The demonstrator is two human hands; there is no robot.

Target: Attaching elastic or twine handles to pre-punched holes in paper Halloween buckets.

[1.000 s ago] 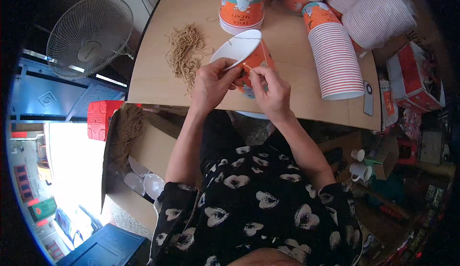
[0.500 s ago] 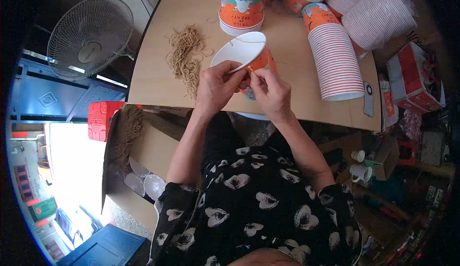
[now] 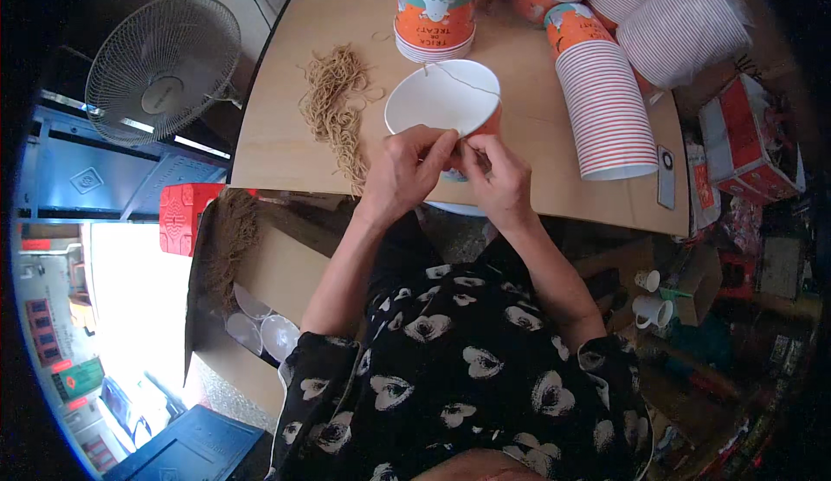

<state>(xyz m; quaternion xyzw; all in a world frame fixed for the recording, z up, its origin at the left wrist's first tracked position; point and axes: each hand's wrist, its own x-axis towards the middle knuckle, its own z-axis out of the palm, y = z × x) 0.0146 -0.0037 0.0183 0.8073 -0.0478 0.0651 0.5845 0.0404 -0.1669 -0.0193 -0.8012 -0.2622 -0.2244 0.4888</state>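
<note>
A paper bucket [image 3: 433, 104], white inside and orange outside, tilts toward me at the table's near edge. A thin tan cord [image 3: 472, 85] runs from its far rim across the mouth to the right side. My left hand [image 3: 400, 174] is closed at the near rim, thumb and forefinger pinched together on the bucket's edge. Right beside it, my right hand [image 3: 500, 178] is closed too, its fingertips pinching the cord's end against the outer wall. The fingers mostly hide that end. Left of the bucket lies a loose heap of tan cords [image 3: 333, 104].
Upside-down stacked buckets [image 3: 437, 26] stand behind. A long nested stack of buckets [image 3: 606, 109] lies at the right, near a phone [image 3: 666, 178]. Plastic-wrapped buckets [image 3: 684, 26] fill the back right corner. A fan [image 3: 163, 70] stands left of the cardboard-covered table [image 3: 273, 143].
The bucket has turned and its mouth now faces me more. Both hands have drawn together at the near rim, slightly lower, and the cord end seen before is now covered by the fingers.
</note>
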